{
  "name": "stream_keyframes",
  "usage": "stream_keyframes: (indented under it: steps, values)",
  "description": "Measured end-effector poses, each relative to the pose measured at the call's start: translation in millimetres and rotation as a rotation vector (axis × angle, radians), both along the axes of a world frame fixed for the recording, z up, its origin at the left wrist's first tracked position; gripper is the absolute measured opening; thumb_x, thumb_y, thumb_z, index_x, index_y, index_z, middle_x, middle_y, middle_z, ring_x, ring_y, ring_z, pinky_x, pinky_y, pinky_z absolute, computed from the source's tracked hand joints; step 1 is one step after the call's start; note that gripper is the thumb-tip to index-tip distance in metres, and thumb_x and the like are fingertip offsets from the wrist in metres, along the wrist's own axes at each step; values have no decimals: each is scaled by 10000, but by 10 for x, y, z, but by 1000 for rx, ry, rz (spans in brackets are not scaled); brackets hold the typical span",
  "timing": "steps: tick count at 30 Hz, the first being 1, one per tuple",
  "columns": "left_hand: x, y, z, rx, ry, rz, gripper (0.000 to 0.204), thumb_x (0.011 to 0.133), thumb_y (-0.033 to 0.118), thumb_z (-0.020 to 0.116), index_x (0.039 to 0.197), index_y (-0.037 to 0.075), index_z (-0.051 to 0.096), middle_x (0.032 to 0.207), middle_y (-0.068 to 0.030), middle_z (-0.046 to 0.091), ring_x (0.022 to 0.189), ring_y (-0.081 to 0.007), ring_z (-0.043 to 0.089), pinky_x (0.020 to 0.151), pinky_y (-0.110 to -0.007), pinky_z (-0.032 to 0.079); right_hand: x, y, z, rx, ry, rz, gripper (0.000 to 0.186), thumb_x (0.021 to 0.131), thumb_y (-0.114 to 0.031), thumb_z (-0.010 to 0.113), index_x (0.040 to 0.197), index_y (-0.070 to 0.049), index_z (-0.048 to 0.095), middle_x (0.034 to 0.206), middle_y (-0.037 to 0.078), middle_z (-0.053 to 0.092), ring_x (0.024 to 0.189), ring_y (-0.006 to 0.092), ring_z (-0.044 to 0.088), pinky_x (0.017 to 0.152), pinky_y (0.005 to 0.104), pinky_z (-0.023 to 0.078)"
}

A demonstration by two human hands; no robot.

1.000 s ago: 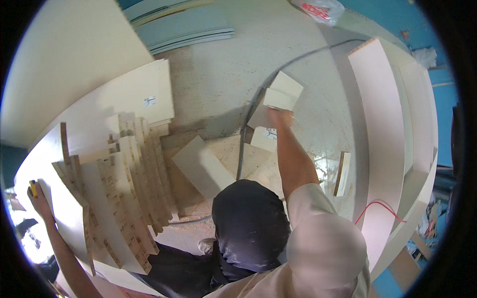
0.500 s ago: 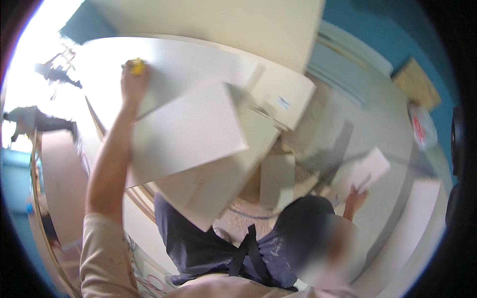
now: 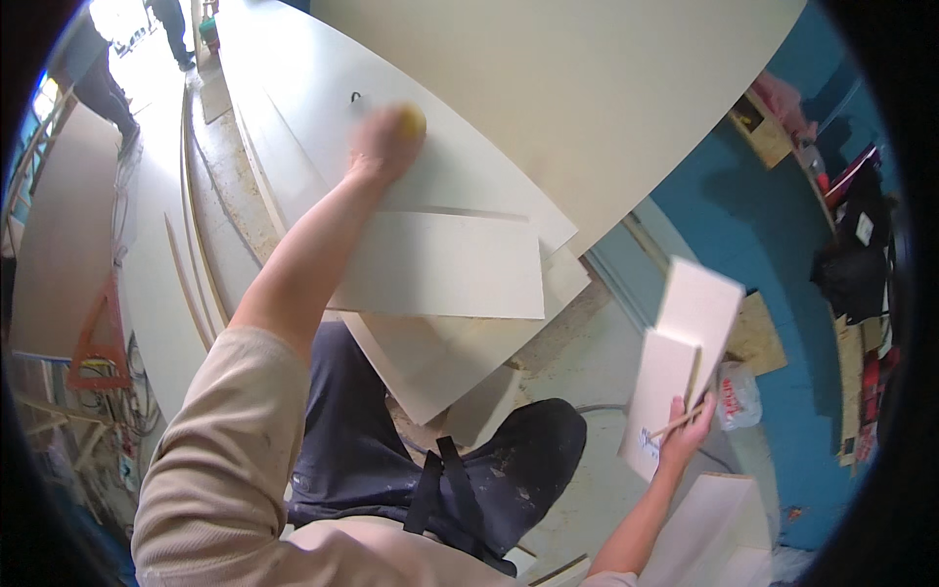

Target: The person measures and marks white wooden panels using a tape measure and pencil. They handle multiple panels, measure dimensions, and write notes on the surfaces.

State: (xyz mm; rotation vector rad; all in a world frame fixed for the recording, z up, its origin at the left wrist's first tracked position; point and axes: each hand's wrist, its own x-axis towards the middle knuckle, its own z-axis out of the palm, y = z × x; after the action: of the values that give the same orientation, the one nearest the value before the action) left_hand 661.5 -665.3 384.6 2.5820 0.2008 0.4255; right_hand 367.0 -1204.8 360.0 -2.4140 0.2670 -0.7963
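My left hand (image 3: 383,142), smeared by motion, is closed around a yellow tape measure (image 3: 415,121) above a large white panel (image 3: 303,73). Only the yellow edge of the tape measure shows beyond my fingers. Below that forearm lies a white rectangular board (image 3: 445,264), on top of a cream board (image 3: 430,362). Out to the right, my right hand (image 3: 688,430) grips two small white boards (image 3: 665,377), one overlapping the other. A thin pencil-like stick (image 3: 675,423) crosses its fingers.
A tall cream panel (image 3: 567,88) rises behind the white panel. On the right are a plastic bag (image 3: 738,396), a blue wall (image 3: 724,235) and a dark bag (image 3: 851,274). An orange set square (image 3: 101,342) stands at left. Another person's legs (image 3: 174,34) show far left.
My view has turned to the right. The tape measure has shifted over the white panel in my left hand. My right hand has raised the small boards, and two now show.
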Motion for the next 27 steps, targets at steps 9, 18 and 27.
stream_keyframes:
  steps: [9, 18, 27]
  values:
    - [-102, 984, 21, -559, -191, 26, 561, 866, 453, 730, 1245, 60, 596, 1001, -107, 677, 898, -264, 647, 805, -392, 514, 992, 2679, 1602, -698, -339, 958, 451, 820, -164, 757, 1190, -33, 535, 993, 158, 646, 842, 333, 645, 726, 408, 519]
    - [-1969, 2484, 270, -1146, -200, 102, 521, 957, 473, 624, 1317, 100, 566, 1136, -54, 601, 1026, -168, 597, 974, -323, 478, 938, 3051, 653, -511, -249, 1147, 376, 800, -144, 747, 1104, -40, 553, 1150, 160, 636, 1052, 335, 618, 896, 437, 475]
    - [-2362, 945, -189, -1499, -281, -48, 453, 1046, 386, 493, 1351, 52, 510, 1140, -69, 618, 1064, -162, 607, 950, -342, 505, 1206, 2258, 183, 633, 255, 342, 625, 946, -490, 591, 1292, 22, 502, 1196, 248, 624, 1110, 344, 616, 962, 419, 478]
